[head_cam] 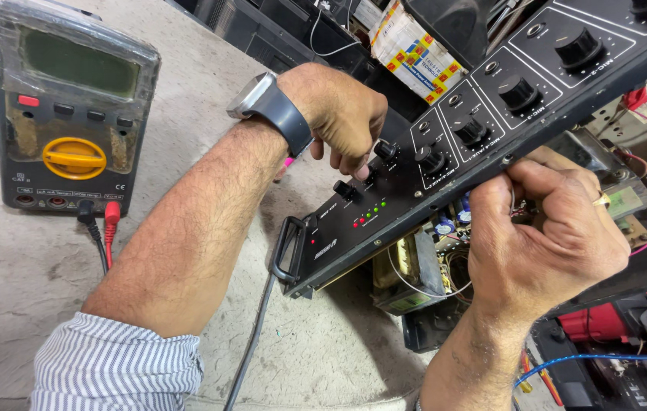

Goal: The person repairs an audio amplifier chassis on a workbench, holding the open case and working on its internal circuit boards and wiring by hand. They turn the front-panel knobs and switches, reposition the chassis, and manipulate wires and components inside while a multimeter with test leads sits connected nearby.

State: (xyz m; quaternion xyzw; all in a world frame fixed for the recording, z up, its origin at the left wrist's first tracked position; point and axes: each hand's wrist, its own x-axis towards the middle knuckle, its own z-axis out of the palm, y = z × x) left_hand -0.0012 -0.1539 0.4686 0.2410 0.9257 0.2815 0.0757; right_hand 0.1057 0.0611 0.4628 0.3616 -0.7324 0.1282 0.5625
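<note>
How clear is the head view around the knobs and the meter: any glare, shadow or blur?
Head view: bright, even daylight; the left hand on the small black knobs is sharp, casting a soft shadow on the concrete bench. The multimeter screen shows dull glare through its plastic wrap. The right hand is sharp; wide-angle lens bends the amplifier panel edges.

Bare bench (27,281) lies open between multimeter (72,114) and amplifier (491,129).
</note>
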